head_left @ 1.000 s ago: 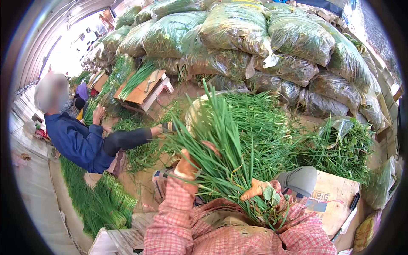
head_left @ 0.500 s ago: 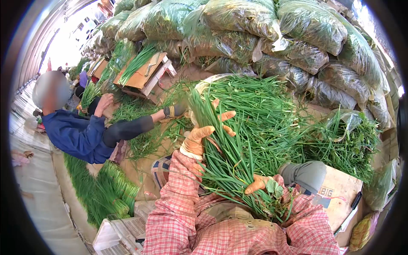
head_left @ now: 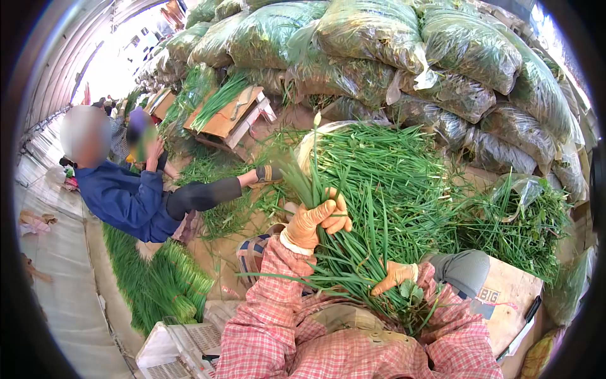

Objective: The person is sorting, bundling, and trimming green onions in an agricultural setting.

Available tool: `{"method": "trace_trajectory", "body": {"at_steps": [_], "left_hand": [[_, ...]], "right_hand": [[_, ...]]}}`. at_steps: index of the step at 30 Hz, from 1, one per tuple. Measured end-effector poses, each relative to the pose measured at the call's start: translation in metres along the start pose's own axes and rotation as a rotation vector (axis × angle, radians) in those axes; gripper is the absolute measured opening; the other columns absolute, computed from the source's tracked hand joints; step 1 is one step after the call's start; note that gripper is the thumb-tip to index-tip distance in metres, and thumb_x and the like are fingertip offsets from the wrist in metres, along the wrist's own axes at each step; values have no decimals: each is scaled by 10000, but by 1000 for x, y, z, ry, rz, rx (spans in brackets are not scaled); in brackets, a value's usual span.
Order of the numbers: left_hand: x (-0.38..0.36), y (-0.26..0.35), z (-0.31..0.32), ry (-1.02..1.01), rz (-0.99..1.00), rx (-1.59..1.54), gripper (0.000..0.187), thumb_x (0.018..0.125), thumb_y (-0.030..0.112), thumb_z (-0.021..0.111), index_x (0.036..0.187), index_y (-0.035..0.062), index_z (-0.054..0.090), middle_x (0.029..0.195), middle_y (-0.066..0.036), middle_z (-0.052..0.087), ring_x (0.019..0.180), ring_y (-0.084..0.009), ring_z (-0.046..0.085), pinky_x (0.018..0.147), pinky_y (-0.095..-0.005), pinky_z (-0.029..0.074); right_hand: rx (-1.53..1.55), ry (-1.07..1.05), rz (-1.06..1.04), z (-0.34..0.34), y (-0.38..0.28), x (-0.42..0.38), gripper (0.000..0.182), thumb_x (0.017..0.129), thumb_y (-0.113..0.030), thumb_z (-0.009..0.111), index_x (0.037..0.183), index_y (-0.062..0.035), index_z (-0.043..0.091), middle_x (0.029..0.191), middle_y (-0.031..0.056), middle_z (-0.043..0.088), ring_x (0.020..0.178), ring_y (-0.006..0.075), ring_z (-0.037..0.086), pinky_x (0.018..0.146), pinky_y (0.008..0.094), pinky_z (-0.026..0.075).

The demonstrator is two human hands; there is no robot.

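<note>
My left hand (head_left: 320, 222), in an orange glove, is closed round the upper part of a bunch of green chives (head_left: 346, 260). The leaf tips stick up above the fist. Lower down, my right hand (head_left: 396, 276), gloved the same way, grips the stem end of the bunch near my lap; most of its fingers are hidden. Some broad leaves and loose stalks hang by the right wrist. Just beyond both hands spreads a large heap of loose chives (head_left: 391, 170) on a pale sheet.
Stuffed plastic bags (head_left: 372, 38) are stacked along the back. On the left sits a co-worker (head_left: 129, 199) in blue, near laid-out chive bundles (head_left: 167, 278). A white plastic crate (head_left: 170, 354) is at lower left; a board (head_left: 505, 297) with a black-handled knife (head_left: 533, 309) lies right.
My left hand's spread fingers have closed round the chives. One long leaf now sticks out leftward. The co-worker's hand has risen, and the view has shifted slightly.
</note>
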State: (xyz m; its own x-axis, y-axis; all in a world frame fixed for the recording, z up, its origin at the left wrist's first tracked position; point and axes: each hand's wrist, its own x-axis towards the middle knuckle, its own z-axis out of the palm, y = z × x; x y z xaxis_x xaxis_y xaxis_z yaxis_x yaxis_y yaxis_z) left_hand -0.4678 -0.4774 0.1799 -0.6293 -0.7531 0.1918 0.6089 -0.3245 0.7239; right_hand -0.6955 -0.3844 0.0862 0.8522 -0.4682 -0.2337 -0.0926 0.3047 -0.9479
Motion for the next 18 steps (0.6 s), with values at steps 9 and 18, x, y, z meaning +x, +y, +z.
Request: {"method": "trace_trajectory", "body": {"at_steps": [9,18], "left_hand": [[4,3,31,50,-257,205,278,817,192,664,998,45,514,853,-71,588,534,-113,448,602,-325,467],[0,5,26,19,-360,558,328,729,190,739,980,47,582,806,-9,583,630,-67,482,552,-205,381]], "right_hand": [[-366,725,-494,-53,-172,-2,375,893,-233,531,1190,-3,529,1117,69,575,1038,117,487,920,278,374],[-409,713,-740,-9,-234,28,108,796,-125,663,824,-21,674,771,31,613,775,114,552,715,260,427]]}}
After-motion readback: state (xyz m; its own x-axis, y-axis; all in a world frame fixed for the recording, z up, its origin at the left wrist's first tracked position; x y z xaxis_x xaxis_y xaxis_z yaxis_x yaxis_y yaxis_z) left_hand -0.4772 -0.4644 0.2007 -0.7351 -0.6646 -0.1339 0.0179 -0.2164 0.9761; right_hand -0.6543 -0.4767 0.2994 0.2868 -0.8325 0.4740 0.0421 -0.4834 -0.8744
